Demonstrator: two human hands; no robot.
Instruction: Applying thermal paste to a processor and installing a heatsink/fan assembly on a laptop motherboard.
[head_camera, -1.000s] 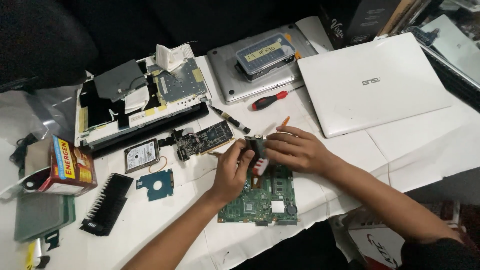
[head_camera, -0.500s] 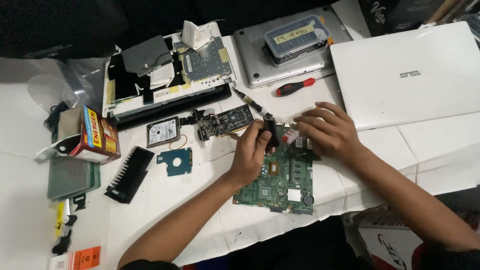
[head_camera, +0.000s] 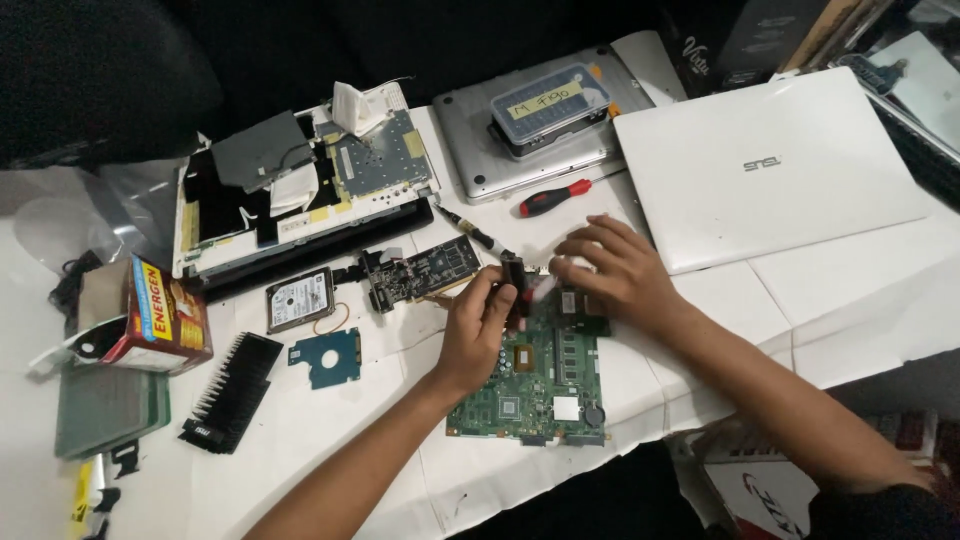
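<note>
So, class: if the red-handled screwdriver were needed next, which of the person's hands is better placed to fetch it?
Probably the right hand. It lies nearer the screwdriver, fingers spread over the green motherboard, while the left hand pinches a small dark part.

The scene is seen from a single head-worn camera, angled steeply down at close range onto the white desk (head_camera: 330, 440), with both forearms entering from the lower edge.
</note>
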